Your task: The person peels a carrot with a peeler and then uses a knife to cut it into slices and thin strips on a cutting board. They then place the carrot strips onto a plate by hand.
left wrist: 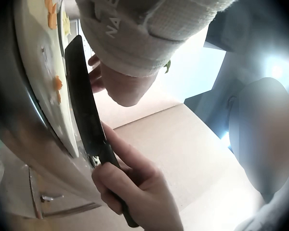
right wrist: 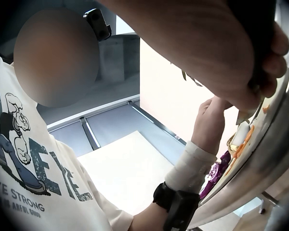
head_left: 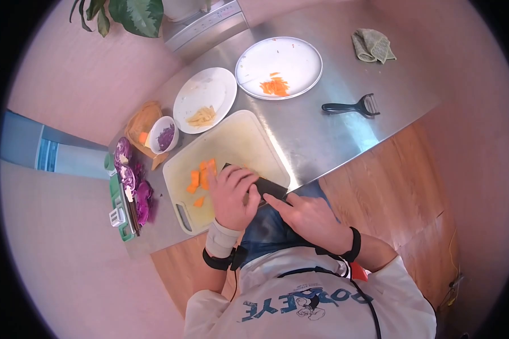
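Observation:
In the head view, my right hand [head_left: 314, 220] grips a black kitchen knife [left wrist: 82, 96] by its handle, index finger stretched along the blade. Beside the blade, my left hand [head_left: 232, 195] bends its fingers over the near part of the cutting board [head_left: 243, 127]. What lies under that palm is hidden, and I cannot tell whether the fingers pinch it. Orange carrot chunks [head_left: 195, 179] sit left of this hand, one piece right against its fingers. Carrot slices [left wrist: 58, 84] show on the board beside the blade in the left wrist view.
Beyond the board stand a plate [head_left: 220, 85] with pale yellow strips and an oval tray [head_left: 305, 62] with carrot shreds. A small bowl [head_left: 175, 138] holds shredded purple cabbage. Cabbage pieces [head_left: 144, 200] lie at left, a peeler [head_left: 350, 107] and cloth [head_left: 373, 46] at right.

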Motion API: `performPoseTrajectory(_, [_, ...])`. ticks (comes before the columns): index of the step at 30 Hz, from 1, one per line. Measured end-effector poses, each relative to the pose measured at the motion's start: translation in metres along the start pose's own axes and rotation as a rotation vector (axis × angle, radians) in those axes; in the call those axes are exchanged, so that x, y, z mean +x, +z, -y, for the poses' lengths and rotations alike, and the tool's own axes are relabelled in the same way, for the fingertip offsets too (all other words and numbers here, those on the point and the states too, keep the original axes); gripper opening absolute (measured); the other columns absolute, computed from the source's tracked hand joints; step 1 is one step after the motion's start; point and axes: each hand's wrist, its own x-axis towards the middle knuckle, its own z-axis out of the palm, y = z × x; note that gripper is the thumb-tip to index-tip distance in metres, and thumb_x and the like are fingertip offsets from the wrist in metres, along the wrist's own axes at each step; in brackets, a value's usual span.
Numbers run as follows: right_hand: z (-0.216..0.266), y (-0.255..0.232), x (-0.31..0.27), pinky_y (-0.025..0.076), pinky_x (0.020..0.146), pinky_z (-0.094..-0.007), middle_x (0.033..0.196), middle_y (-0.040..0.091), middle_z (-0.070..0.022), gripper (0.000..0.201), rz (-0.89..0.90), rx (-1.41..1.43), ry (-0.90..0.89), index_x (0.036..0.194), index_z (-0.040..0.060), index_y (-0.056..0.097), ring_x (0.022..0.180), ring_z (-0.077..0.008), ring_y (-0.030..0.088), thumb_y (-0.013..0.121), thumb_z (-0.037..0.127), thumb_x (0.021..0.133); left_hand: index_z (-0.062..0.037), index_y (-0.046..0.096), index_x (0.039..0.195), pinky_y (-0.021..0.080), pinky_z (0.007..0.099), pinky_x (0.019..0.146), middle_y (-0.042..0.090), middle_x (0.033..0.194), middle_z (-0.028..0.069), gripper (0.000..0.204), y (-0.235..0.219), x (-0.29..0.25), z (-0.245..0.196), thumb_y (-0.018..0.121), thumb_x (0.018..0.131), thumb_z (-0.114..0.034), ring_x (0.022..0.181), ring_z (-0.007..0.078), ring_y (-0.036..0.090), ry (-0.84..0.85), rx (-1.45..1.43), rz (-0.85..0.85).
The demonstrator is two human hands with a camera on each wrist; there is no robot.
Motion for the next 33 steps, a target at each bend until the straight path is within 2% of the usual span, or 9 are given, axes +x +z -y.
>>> performPoseTrajectory(2, [-0.001, 0.000, 0.002, 0.057, 0.059, -0.0355, 0.085, 0.065, -0.0094, 0.061, 0.004, -0.011, -0.007, 0.148, 0.0130, 0.062, 0.071, -0.0247, 0.073, 0.065, 0.008, 0.087, -0.0073, 0.075, 0.098, 0.023, 0.0632, 0.125, 0.072, 0.106, 0.0034, 0.015, 0.001, -0.002, 0.000, 0.069, 0.085, -0.011, 0.112, 0.0289, 0.063, 0.028, -0.033, 0.035])
performPoseTrajectory(4, [0.000, -0.002, 0.002, 0.057, 0.059, -0.0351, 0.085, 0.065, -0.0092, 0.061, 0.018, -0.007, -0.013, 0.148, 0.0131, 0.062, 0.071, -0.0243, 0.073, 0.065, 0.008, 0.087, -0.0075, 0.076, 0.103, 0.017, 0.0644, 0.127, 0.072, 0.109, 0.0049, 0.018, 0.005, -0.002, 0.003, 0.065, 0.090, -0.011, 0.114, 0.0299, 0.063, 0.013, -0.006, 0.093])
performPoseTrajectory(7, [0.001, -0.001, 0.001, 0.057, 0.059, -0.0345, 0.086, 0.065, -0.0090, 0.061, 0.046, -0.012, -0.016, 0.148, 0.0133, 0.062, 0.071, -0.0234, 0.073, 0.065, 0.008, 0.087, -0.0078, 0.076, 0.099, 0.024, 0.0656, 0.123, 0.071, 0.107, 0.0035, 0.015, 0.010, 0.001, 0.012, 0.069, 0.087, -0.012, 0.113, 0.0292, 0.063, -0.066, 0.074, 0.003])
performPoseTrajectory(14, [0.003, -0.002, 0.001, 0.056, 0.057, -0.0336, 0.084, 0.063, -0.0077, 0.062, 0.039, -0.030, -0.006, 0.149, 0.0134, 0.061, 0.070, -0.0217, 0.072, 0.064, 0.008, 0.087, -0.0077, 0.076, 0.100, 0.022, 0.0651, 0.124, 0.069, 0.114, 0.0049, 0.016, 0.008, 0.000, 0.001, 0.064, 0.091, -0.013, 0.117, 0.0307, 0.062, 0.058, -0.049, 0.106])
performPoseTrajectory(16, [0.005, -0.002, 0.000, 0.056, 0.057, -0.0336, 0.084, 0.063, -0.0075, 0.062, 0.041, -0.040, -0.008, 0.149, 0.0134, 0.061, 0.069, -0.0216, 0.072, 0.065, 0.008, 0.087, -0.0080, 0.076, 0.101, 0.020, 0.0638, 0.126, 0.069, 0.116, 0.0053, 0.017, 0.015, 0.000, 0.009, 0.063, 0.092, -0.014, 0.118, 0.0310, 0.062, -0.134, 0.007, 0.003])
performPoseTrajectory(20, [0.007, -0.001, -0.001, 0.055, 0.056, -0.0336, 0.084, 0.062, -0.0072, 0.063, 0.012, -0.049, 0.002, 0.149, 0.0141, 0.062, 0.068, -0.0212, 0.071, 0.065, 0.008, 0.086, -0.0082, 0.077, 0.104, 0.019, 0.0623, 0.127, 0.069, 0.116, 0.0054, 0.018, 0.003, 0.000, 0.011, 0.064, 0.093, -0.014, 0.120, 0.0306, 0.061, -0.090, 0.044, -0.054])
performPoseTrajectory(24, [0.012, -0.004, -0.001, 0.054, 0.055, -0.0352, 0.081, 0.062, -0.0070, 0.061, 0.005, -0.049, 0.004, 0.148, 0.0135, 0.062, 0.067, -0.0219, 0.070, 0.066, 0.009, 0.088, -0.0070, 0.073, 0.120, 0.017, 0.0619, 0.128, 0.072, 0.112, 0.0046, 0.027, -0.003, -0.007, 0.016, 0.064, 0.095, -0.011, 0.120, 0.0288, 0.061, -0.135, -0.038, -0.112])
performPoseTrajectory(28, [0.015, -0.003, -0.001, 0.054, 0.058, -0.0417, 0.075, 0.061, -0.0114, 0.054, -0.038, 0.151, 0.089, 0.147, 0.0091, 0.062, 0.067, -0.0302, 0.068, 0.066, 0.009, 0.093, -0.0028, 0.064, 0.136, 0.018, 0.0584, 0.129, 0.073, 0.118, 0.0058, 0.038, -0.016, -0.017, 0.025, 0.061, 0.098, -0.005, 0.119, 0.0280, 0.063, -0.209, -0.059, -0.207])
performPoseTrajectory(33, [0.017, 0.000, 0.005, 0.054, 0.066, -0.0471, 0.079, 0.068, -0.0175, 0.046, -0.142, 0.397, 0.125, 0.145, 0.0032, 0.061, 0.070, -0.0387, 0.068, 0.062, 0.009, 0.099, -0.0055, 0.065, 0.136, 0.024, 0.0575, 0.128, 0.073, 0.116, 0.0064, 0.040, -0.028, -0.041, 0.042, 0.062, 0.097, -0.003, 0.116, 0.0282, 0.065, -0.267, -0.041, -0.281])
